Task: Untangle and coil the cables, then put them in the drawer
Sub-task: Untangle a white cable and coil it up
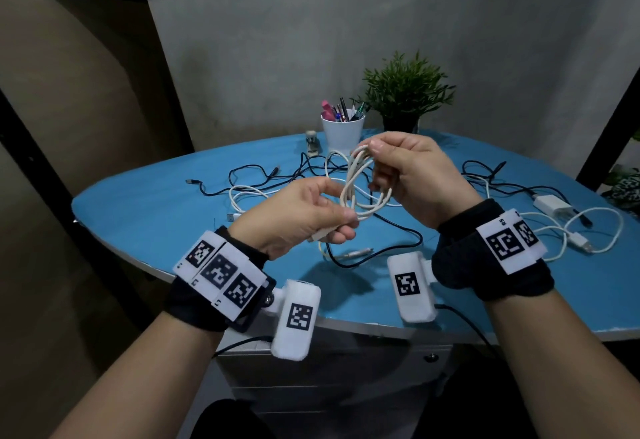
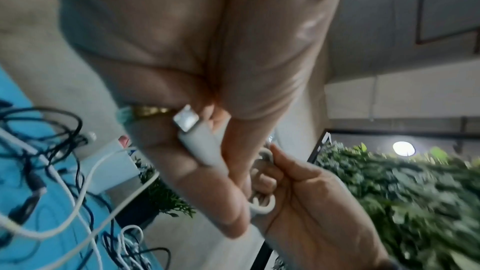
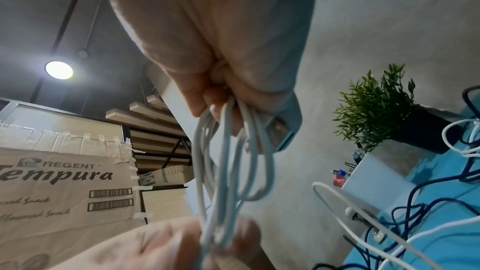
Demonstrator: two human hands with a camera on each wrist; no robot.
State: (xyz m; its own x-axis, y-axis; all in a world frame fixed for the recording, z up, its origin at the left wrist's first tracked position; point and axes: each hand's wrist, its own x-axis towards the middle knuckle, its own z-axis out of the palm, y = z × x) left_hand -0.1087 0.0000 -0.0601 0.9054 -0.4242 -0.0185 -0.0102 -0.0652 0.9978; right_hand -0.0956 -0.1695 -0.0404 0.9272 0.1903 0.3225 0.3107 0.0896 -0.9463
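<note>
A white cable wound into a loose coil (image 1: 360,182) hangs above the blue table (image 1: 145,217), held between both hands. My left hand (image 1: 343,222) pinches the coil's lower end, and its USB plug (image 2: 197,139) lies in the curled fingers. My right hand (image 1: 375,151) pinches the top of the coil; the loops (image 3: 226,161) hang down from its fingertips in the right wrist view. Loose black cables (image 1: 263,175) and another white cable (image 1: 242,196) lie tangled on the table. A drawer unit (image 1: 329,369) stands under the table's front edge, its drawers closed.
A white charger (image 1: 550,205) with its looped white cable lies at the right of the table. At the back stand a white pen cup (image 1: 343,134), a potted plant (image 1: 405,92) and a stapler (image 1: 311,142). Cardboard boxes (image 3: 64,182) stand to the left.
</note>
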